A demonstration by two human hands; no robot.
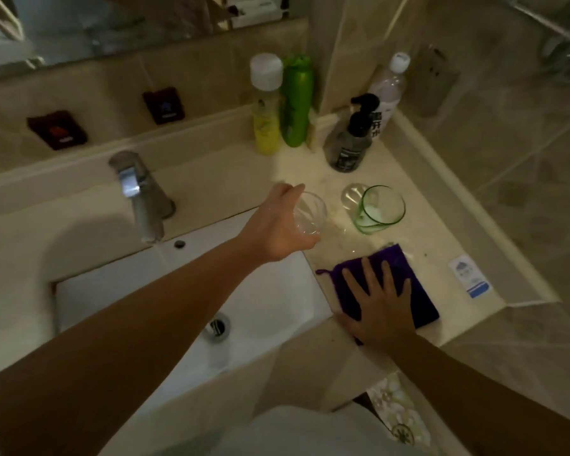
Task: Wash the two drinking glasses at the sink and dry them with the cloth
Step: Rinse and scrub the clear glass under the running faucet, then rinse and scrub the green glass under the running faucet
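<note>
On the counter (418,245), right hand (380,311) flattens, apparently, purple cloth (418,297).

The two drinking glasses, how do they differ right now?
The clear glass is colourless and gripped in the left hand; the green glass is green-tinted and stands untouched on the counter. The clear glass looks tilted, the green glass upright. Both are short, transparent tumblers.

- Glasses showing: two, one clear (308,214), one green-rimmed (380,209)
- Cloths lying: one (405,268)
- Bottles standing: four (265,103)
- Taps running: one (139,195)
- Hands showing: two (277,225)
</note>
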